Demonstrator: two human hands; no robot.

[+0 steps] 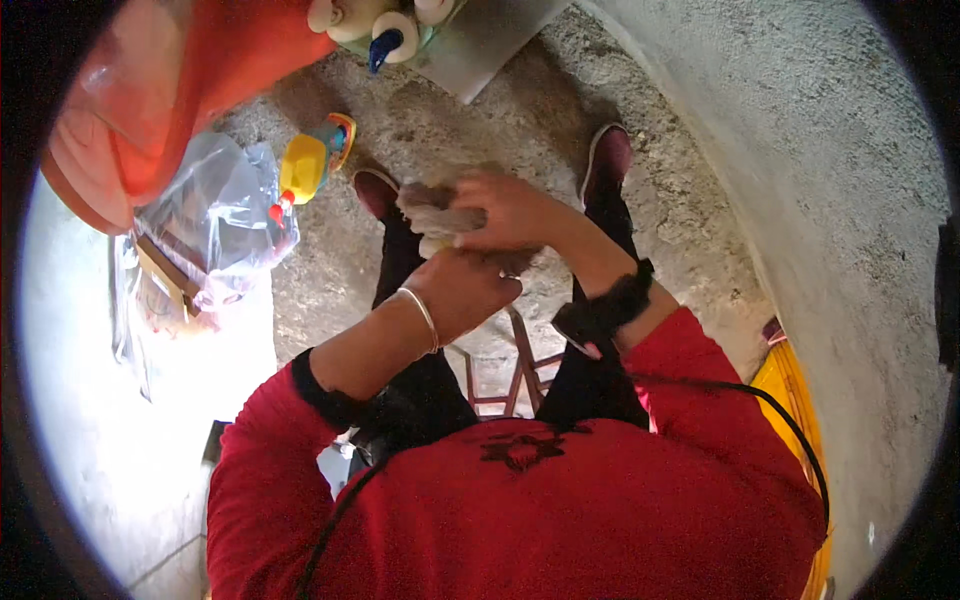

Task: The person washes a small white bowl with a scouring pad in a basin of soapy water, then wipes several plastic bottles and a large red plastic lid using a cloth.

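Your right hand (508, 211) curls over a grey-brown, soft-looking, lumpy bundle (432, 214) in front of you; your left hand (466, 292) is folded just below, its hold unclear. Best steady the bundle from beneath, lightly, against slipping.

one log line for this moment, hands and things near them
left hand: at grey bundle, hold unclear | right hand: on grey bundle | nearby: yellow-blue bottle
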